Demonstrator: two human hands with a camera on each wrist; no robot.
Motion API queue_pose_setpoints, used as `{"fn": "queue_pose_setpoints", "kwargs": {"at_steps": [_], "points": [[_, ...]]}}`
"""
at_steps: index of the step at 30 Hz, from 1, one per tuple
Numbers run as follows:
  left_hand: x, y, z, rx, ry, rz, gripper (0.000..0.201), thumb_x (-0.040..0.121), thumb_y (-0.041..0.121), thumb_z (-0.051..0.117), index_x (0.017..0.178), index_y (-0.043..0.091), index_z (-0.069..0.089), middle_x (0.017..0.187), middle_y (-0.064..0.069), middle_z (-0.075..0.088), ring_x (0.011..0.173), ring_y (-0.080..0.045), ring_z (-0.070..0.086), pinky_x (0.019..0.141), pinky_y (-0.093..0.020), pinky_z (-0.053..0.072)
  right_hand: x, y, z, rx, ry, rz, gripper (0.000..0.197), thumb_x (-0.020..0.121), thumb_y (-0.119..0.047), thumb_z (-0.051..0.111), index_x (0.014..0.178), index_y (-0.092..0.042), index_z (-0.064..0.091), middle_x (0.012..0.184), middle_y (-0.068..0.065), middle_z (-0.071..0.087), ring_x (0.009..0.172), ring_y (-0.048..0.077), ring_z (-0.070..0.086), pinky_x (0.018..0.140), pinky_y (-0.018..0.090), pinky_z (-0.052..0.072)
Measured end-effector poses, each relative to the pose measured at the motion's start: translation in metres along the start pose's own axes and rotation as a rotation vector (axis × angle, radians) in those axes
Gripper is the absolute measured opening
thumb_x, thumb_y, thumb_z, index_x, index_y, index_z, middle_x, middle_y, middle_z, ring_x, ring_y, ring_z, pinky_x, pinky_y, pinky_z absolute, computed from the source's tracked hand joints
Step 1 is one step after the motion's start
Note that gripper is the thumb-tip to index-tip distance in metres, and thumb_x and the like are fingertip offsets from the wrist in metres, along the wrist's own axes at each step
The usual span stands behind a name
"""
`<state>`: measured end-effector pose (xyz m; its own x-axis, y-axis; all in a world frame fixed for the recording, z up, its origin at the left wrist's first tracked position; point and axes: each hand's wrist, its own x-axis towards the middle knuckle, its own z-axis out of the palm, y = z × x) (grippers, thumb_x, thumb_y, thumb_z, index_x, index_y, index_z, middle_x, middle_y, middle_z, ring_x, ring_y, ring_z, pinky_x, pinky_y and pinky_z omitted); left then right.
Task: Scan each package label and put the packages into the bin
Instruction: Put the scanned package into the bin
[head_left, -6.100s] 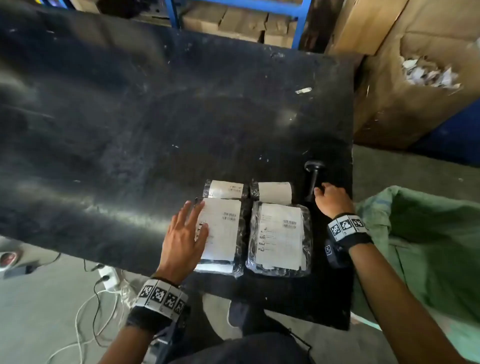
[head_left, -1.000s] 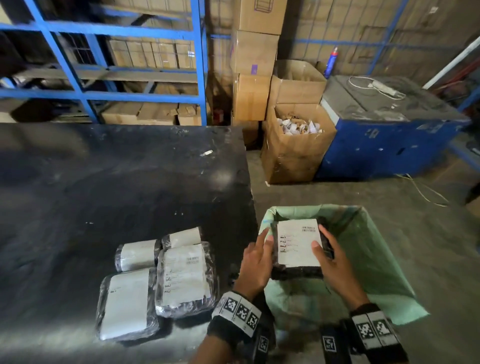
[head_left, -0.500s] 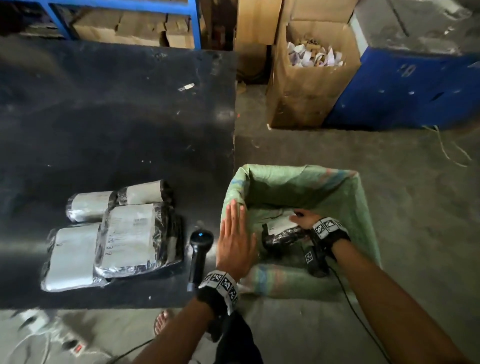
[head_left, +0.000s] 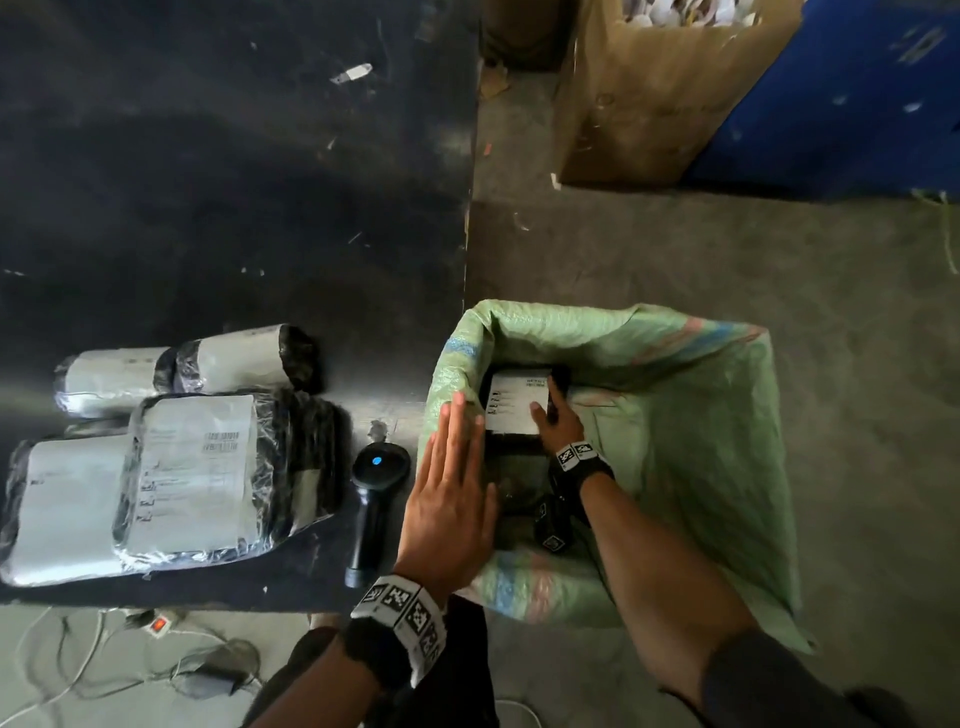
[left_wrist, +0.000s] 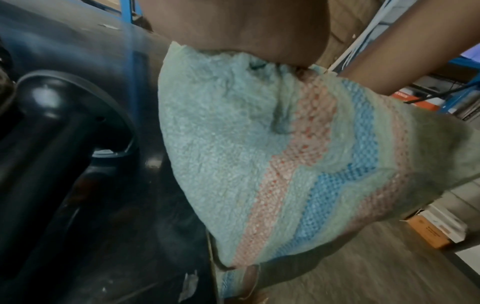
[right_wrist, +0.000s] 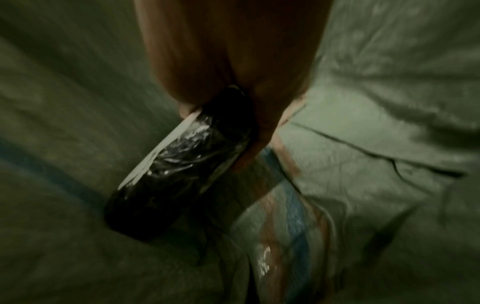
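So this is the drop-off step: the right hand (head_left: 558, 423) is down inside the green woven bin (head_left: 691, 374), fingers wrapped around a black-wrapped package (head_left: 517, 402) with its white label facing up, not let go yet. The left hand (head_left: 452, 499) sits flat, fingers straight and together, against the bin's near rim next to the tabletop's right edge. The scanner (head_left: 375, 499) lies on the tabletop near that edge, and four more packages (head_left: 197, 467) wait by the front edge. Next up, I'd guess: release, pull the hand out, grab the scanner and another package.
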<state>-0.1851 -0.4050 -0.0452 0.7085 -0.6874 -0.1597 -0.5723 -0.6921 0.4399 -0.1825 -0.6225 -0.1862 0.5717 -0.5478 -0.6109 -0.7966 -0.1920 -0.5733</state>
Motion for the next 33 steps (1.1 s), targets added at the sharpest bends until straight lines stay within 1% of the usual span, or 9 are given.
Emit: {"fn": "queue_pose_setpoints", "kwargs": {"at_steps": [4, 8, 11, 15, 19, 23, 26, 29, 33], "points": [[0.002, -0.003, 0.0, -0.048, 0.03, -0.01, 0.074, 0.1, 0.022, 0.048, 0.161, 0.005, 0.01, 0.171, -0.013, -0.008, 0.158, -0.028, -0.007, 0.126, -0.049, 0.022, 0.019, 0.017, 0.023, -0.075, -0.002, 0.037, 0.077, 0.087, -0.047, 0.046, 0.155, -0.025, 0.017, 0.137, 0.026, 0.054, 0.118, 0.045, 0.055, 0.103, 0.045, 0.043], [0.005, -0.005, 0.005, -0.078, 0.042, -0.028, 0.076, 0.098, 0.021, 0.051, 0.161, 0.006, 0.012, 0.171, -0.012, -0.006, 0.158, -0.027, -0.006, 0.127, -0.049, 0.02, 0.031, 0.026, 0.033, -0.303, -0.088, 0.026, 0.071, 0.101, -0.027, 0.045, 0.156, -0.03, 0.0, 0.159, 0.015, 0.027, 0.129, 0.043, 0.047, 0.108, 0.046, 0.038], [0.005, -0.009, 0.006, -0.037, 0.013, -0.02, 0.075, 0.099, 0.026, 0.047, 0.162, 0.008, 0.011, 0.17, -0.012, -0.012, 0.158, -0.026, -0.01, 0.128, -0.047, 0.014, 0.038, 0.03, 0.03, -0.468, -0.154, 0.062, 0.071, 0.102, -0.031, 0.039, 0.156, -0.024, -0.008, 0.163, 0.011, 0.016, 0.131, 0.042, 0.045, 0.108, 0.046, 0.039], [0.005, -0.011, 0.001, 0.011, -0.022, -0.025, 0.074, 0.097, 0.034, 0.044, 0.162, 0.012, 0.016, 0.169, -0.01, -0.019, 0.158, -0.026, -0.012, 0.129, -0.044, 0.01, 0.028, -0.008, 0.003, -0.61, -0.233, 0.056, 0.054, 0.105, -0.027, 0.032, 0.154, -0.008, 0.021, 0.159, 0.018, 0.024, 0.143, 0.036, 0.031, 0.114, 0.038, 0.032], [0.003, -0.018, -0.024, -0.08, -0.085, 0.014, 0.074, 0.091, 0.037, 0.043, 0.159, 0.012, 0.028, 0.171, -0.01, 0.002, 0.158, -0.029, 0.01, 0.126, -0.047, 0.022, -0.008, -0.073, -0.035, -0.586, -0.164, -0.019, 0.049, 0.098, -0.039, 0.044, 0.131, -0.005, 0.058, 0.14, 0.02, 0.053, 0.128, 0.035, 0.05, 0.104, 0.035, 0.04], [-0.012, -0.039, -0.082, -0.207, -0.058, -0.011, 0.064, 0.094, 0.04, 0.044, 0.153, 0.017, 0.041, 0.141, -0.014, 0.054, 0.133, -0.033, 0.049, 0.109, -0.048, 0.043, -0.092, -0.14, -0.068, -0.627, 0.054, -0.193, 0.059, 0.092, -0.056, 0.038, 0.134, -0.017, 0.056, 0.126, 0.011, 0.065, 0.119, 0.033, 0.059, 0.1, 0.044, 0.046], [-0.035, -0.067, -0.129, -0.233, 0.145, -0.068, 0.055, 0.097, 0.034, 0.05, 0.149, 0.015, 0.048, 0.134, -0.015, 0.057, 0.128, -0.031, 0.051, 0.107, -0.045, 0.044, -0.168, -0.181, -0.066, -0.461, 0.171, -0.458, 0.048, 0.094, -0.053, 0.043, 0.129, -0.026, 0.059, 0.11, 0.001, 0.074, 0.107, 0.027, 0.065, 0.093, 0.041, 0.051], [-0.064, -0.116, -0.151, -0.202, 0.337, -0.144, 0.056, 0.095, 0.038, 0.047, 0.145, 0.014, 0.052, 0.136, -0.014, 0.059, 0.128, -0.032, 0.051, 0.108, -0.05, 0.044, -0.223, -0.203, -0.034, -0.258, 0.094, -0.595, 0.036, 0.095, -0.043, 0.051, 0.124, -0.023, 0.063, 0.102, 0.004, 0.075, 0.097, 0.023, 0.069, 0.086, 0.03, 0.05], [-0.103, -0.185, -0.144, -0.144, 0.391, -0.325, 0.068, 0.092, 0.051, 0.046, 0.153, 0.022, 0.041, 0.152, -0.018, 0.047, 0.142, -0.04, 0.038, 0.114, -0.059, 0.038, -0.242, -0.198, 0.036, -0.284, -0.154, -0.46, 0.055, 0.095, -0.05, 0.048, 0.142, -0.021, 0.044, 0.102, 0.008, 0.074, 0.11, 0.027, 0.064, 0.097, 0.035, 0.043]]}}
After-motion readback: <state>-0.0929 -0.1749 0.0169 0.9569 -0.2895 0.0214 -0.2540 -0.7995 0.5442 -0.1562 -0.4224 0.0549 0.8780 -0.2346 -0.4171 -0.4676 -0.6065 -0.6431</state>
